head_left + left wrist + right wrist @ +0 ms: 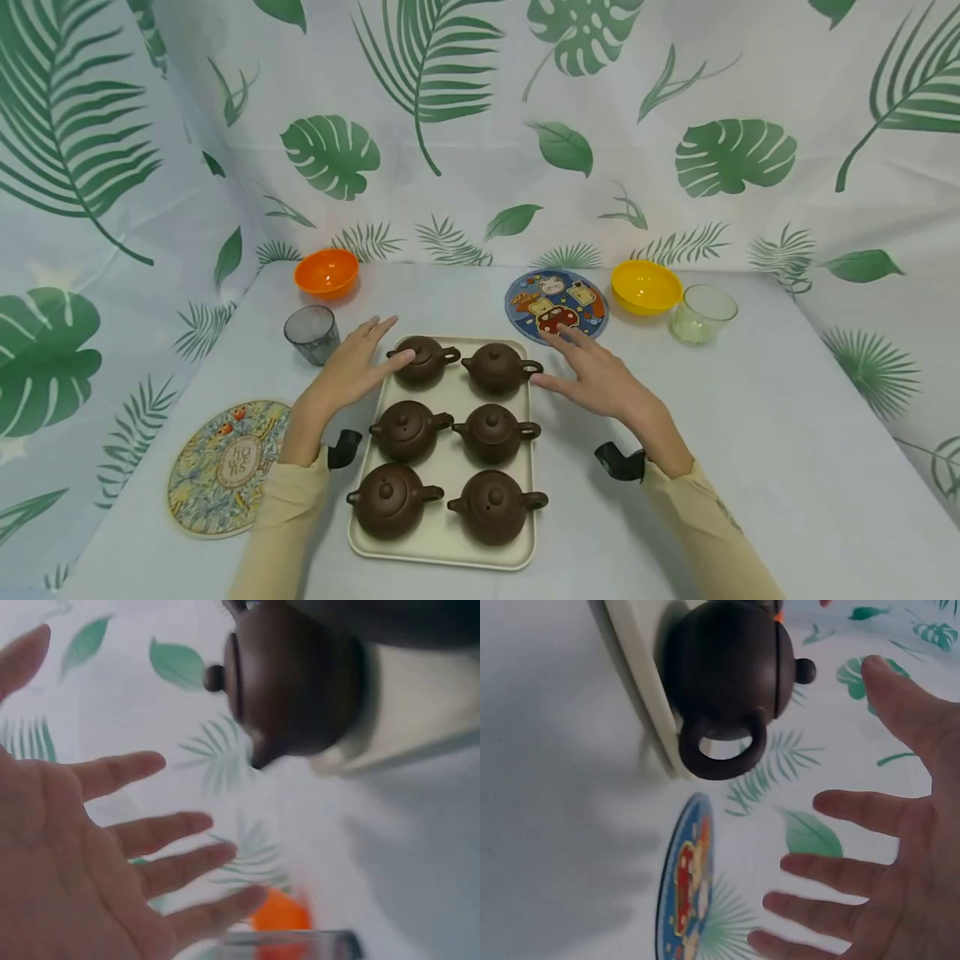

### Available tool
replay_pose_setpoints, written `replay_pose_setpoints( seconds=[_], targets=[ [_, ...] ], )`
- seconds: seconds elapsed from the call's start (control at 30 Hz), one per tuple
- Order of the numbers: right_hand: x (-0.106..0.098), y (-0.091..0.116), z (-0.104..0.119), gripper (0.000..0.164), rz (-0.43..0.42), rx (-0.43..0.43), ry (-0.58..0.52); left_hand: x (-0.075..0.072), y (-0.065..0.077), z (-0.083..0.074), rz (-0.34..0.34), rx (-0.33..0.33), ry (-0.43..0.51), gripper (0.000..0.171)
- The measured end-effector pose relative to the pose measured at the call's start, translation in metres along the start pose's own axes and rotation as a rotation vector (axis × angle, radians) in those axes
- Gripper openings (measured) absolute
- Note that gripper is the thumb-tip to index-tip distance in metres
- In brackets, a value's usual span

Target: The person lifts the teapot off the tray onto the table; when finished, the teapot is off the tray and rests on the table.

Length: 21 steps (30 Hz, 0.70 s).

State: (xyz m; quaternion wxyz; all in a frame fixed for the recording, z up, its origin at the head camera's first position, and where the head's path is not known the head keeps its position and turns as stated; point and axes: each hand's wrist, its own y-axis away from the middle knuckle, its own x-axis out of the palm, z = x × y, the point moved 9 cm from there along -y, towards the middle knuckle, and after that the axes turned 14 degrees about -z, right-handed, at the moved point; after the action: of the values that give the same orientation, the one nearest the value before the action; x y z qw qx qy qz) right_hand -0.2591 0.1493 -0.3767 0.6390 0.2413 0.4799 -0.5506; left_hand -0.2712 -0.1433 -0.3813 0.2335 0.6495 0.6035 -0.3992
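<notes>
Several small dark brown teapots stand in two columns on a cream tray. My left hand hovers at the tray's far left side, fingers spread, its thumb overlapping the far-left teapot in the head view. In the left wrist view that palm faces a teapot with nothing in the grasp. Past the tray's far right corner, my right hand is held with fingers extended, thumb close to the handle of the far-right teapot. The right wrist view shows that teapot apart from the fingers.
Behind the left hand are a grey glass and an orange bowl. A floral round mat lies left. Back right hold a blue cartoon mat, a yellow bowl and a greenish glass. Leaf-patterned cloth hangs behind.
</notes>
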Motion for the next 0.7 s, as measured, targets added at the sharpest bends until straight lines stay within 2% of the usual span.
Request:
replay_pose_setpoints(
  seconds=[0.17, 0.33, 0.5, 0.7],
  targets=[
    [0.007, -0.011, 0.006, 0.068, 0.002, -0.071, -0.128, 0.005, -0.002, 0.025, 0.030, -0.095, 0.224, 0.077],
    [0.020, -0.019, 0.006, 0.058, 0.034, -0.095, -0.272, 0.014, -0.005, 0.045, 0.033, -0.213, 0.342, 0.077],
    [0.027, -0.024, 0.005, 0.042, 0.028, -0.099, -0.379, 0.018, -0.006, 0.060, 0.015, -0.312, 0.409, 0.071],
    [0.030, -0.026, 0.002, 0.027, -0.028, -0.087, -0.414, 0.031, -0.003, 0.068, 0.028, -0.396, 0.580, 0.060]
  ],
)
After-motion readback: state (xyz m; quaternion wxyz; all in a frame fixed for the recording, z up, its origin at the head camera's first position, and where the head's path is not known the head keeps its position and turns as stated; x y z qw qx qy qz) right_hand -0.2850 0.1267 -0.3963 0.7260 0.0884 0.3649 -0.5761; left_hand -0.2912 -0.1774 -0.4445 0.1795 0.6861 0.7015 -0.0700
